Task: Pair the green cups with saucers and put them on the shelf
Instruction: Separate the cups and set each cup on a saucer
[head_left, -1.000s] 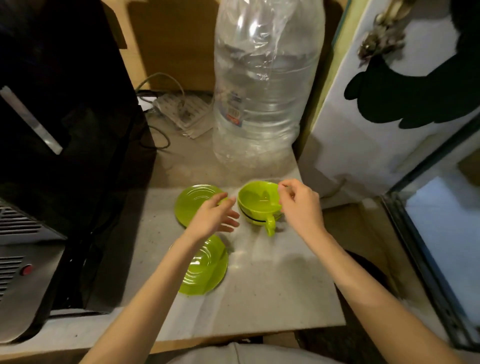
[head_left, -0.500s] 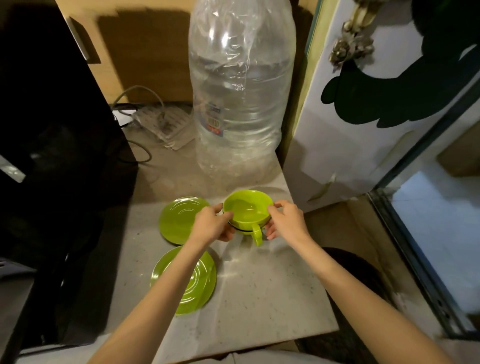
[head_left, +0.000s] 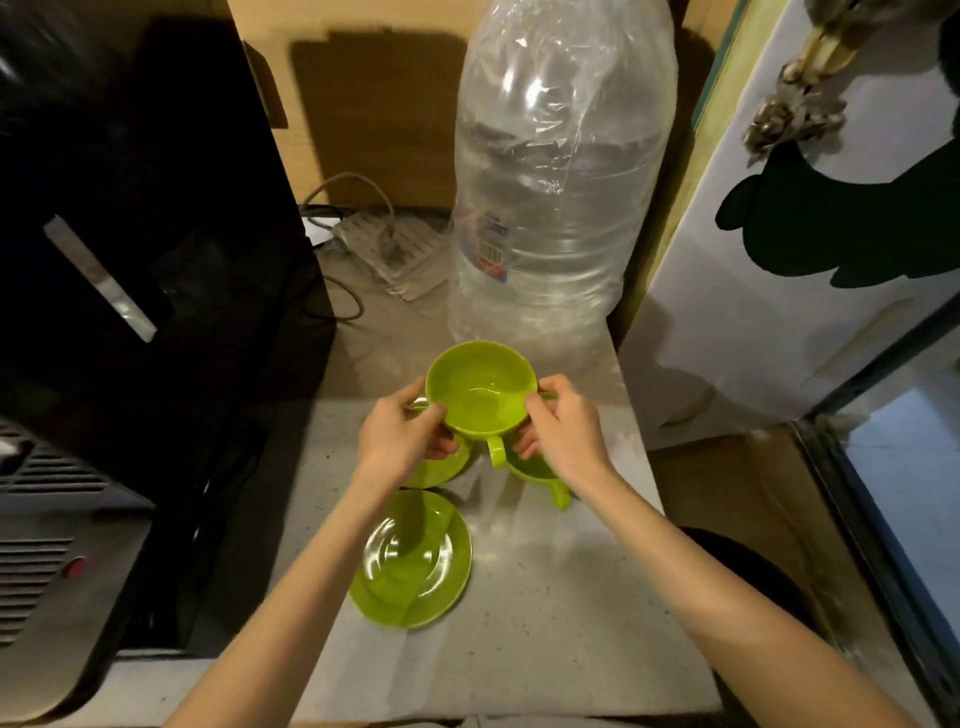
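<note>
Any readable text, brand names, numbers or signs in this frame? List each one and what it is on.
No text can be read here.
Label on the big clear water bottle: a white, blue and red sticker with a barcode, print too blurred to read.
Green cups, saucers, the black appliance and the white door with a dark shape: no lettering visible.

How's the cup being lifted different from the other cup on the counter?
The lifted cup is held above the counter between the left hand and right hand, fully in view. The lower cup sits on the counter, mostly hidden behind the right hand. Both are bright green, upright, with handles.
</note>
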